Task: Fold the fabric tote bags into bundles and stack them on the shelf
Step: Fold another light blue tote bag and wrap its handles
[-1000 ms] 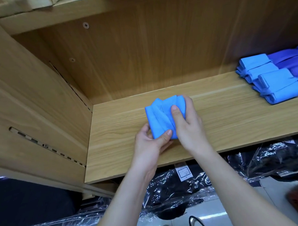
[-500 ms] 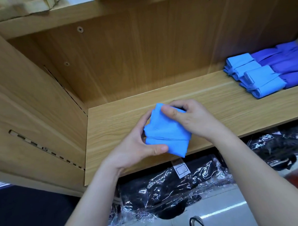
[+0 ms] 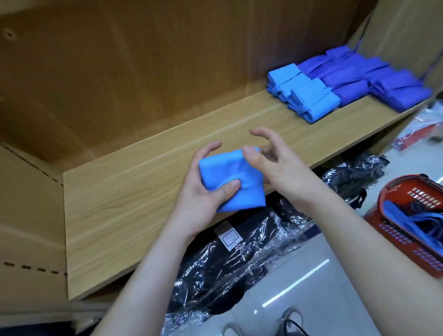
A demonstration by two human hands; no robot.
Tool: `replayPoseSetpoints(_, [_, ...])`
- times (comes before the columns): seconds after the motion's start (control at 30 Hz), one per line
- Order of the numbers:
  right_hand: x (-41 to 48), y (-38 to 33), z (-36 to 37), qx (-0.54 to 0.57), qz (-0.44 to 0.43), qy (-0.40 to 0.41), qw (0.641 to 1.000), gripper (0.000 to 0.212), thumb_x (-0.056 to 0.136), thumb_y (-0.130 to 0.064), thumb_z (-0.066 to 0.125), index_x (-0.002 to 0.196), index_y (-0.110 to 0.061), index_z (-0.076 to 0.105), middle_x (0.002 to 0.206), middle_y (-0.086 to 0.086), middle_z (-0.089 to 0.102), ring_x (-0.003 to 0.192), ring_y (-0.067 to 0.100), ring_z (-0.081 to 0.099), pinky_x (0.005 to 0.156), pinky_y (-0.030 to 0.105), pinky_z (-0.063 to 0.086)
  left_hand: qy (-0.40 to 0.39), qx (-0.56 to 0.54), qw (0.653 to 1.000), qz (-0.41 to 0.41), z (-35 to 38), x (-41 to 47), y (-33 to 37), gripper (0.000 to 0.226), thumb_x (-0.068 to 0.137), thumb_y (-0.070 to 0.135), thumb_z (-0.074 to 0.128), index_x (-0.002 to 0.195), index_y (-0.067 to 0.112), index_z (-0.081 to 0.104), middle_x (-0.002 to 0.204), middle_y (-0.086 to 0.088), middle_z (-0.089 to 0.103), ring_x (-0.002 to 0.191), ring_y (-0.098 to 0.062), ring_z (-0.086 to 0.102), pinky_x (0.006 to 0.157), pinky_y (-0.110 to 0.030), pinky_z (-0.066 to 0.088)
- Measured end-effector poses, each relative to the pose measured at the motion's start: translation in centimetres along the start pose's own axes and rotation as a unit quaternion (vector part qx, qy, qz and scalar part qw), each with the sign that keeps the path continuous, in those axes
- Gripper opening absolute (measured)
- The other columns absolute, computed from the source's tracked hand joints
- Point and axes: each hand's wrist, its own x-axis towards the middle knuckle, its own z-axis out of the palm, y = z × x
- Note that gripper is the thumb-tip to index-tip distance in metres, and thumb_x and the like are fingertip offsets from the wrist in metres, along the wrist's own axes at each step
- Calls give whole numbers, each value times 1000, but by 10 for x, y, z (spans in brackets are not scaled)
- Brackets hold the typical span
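The left thumb (image 3: 230,187) presses into the front of the light blue bundle (image 3: 228,165) and the other fingers curl round its back, so the left hand (image 3: 201,196) grips it just above the front edge of the shelf (image 3: 141,195). The right hand (image 3: 288,170) sits at its 3 o'clock, fingers loosely curled and spread, thumb against the top corner; whether it pinches there I cannot tell. Folding looks finished. The next move, I judge, is toward 2 o'clock, setting it beside the stacked bundles (image 3: 311,99), squeezed so it cannot spring open.
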Motion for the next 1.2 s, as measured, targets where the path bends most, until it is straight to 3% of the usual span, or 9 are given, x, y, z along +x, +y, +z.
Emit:
replayPoseSetpoints(0.2, [-10,30,-55,40,44,9,998,42,91,-8,62,131,-19,52,118,3,67,91,7,66,73,25,54,12,12,996,-88,46,23,-13,50,81,29,73,124,22,47,118,0,62,104,-10,59,91,-27,50])
replayPoseSetpoints(0.33, [-12,45,-108,-37,-2,32,999,45,86,-6,66,126,-25,55,121,1,66,114,12,60,101,35,47,-31,105,988,-104,77,45,-5,28,76,10,77,103,12,67,88,2,69,75,-4,60,71,-15,47])
replayPoseSetpoints(0.53, [-11,59,-175,-106,-45,187,976,53,81,-22,66,124,-46,46,97,3,64,75,27,60,75,39,53,4,148,985,-89,154,96,-13,31,72,14,83,94,24,64,82,-12,72,72,-19,63,80,-42,55])
replayPoseSetpoints(0.63, [-3,64,-204,-150,-68,210,964,60,77,-19,69,127,-45,47,110,0,59,71,21,60,70,29,49,12,204,979,-14,188,130,-20,36,76,11,79,97,33,60,75,2,66,66,-13,59,74,-36,54])
replayPoseSetpoints(0.83, [24,77,-236,-209,-21,190,959,92,71,-15,83,148,-26,34,123,-3,37,91,13,59,86,20,49,-4,410,910,67,227,180,-29,33,87,30,68,119,25,64,102,3,69,87,-17,60,78,-25,43])
replayPoseSetpoints(0.97, [37,82,-247,-305,3,173,937,79,78,-22,79,146,-24,39,110,-3,47,76,8,50,81,13,37,-17,553,825,110,224,196,-33,40,89,39,62,126,23,61,109,-7,61,105,-27,55,89,-33,42])
replayPoseSetpoints(1.03, [42,80,-256,-303,18,171,938,68,79,-19,77,140,-26,49,98,-5,51,72,7,51,76,12,36,-32,560,818,128,218,202,-36,45,86,42,64,126,22,60,110,-6,54,111,-28,48,94,-33,39])
replayPoseSetpoints(1.1, [48,79,-266,-316,22,149,937,60,78,-18,78,133,-30,56,87,-10,50,73,9,54,75,14,39,-103,522,836,132,212,205,-37,64,77,56,63,132,24,56,122,-4,51,118,-27,44,101,-33,35])
replayPoseSetpoints(1.2, [55,78,-279,-361,8,107,926,47,77,-20,78,121,-33,65,80,-12,50,72,7,55,69,10,38,-253,557,784,104,202,205,-42,97,60,75,57,145,32,39,153,-3,29,138,-26,27,111,-45,25])
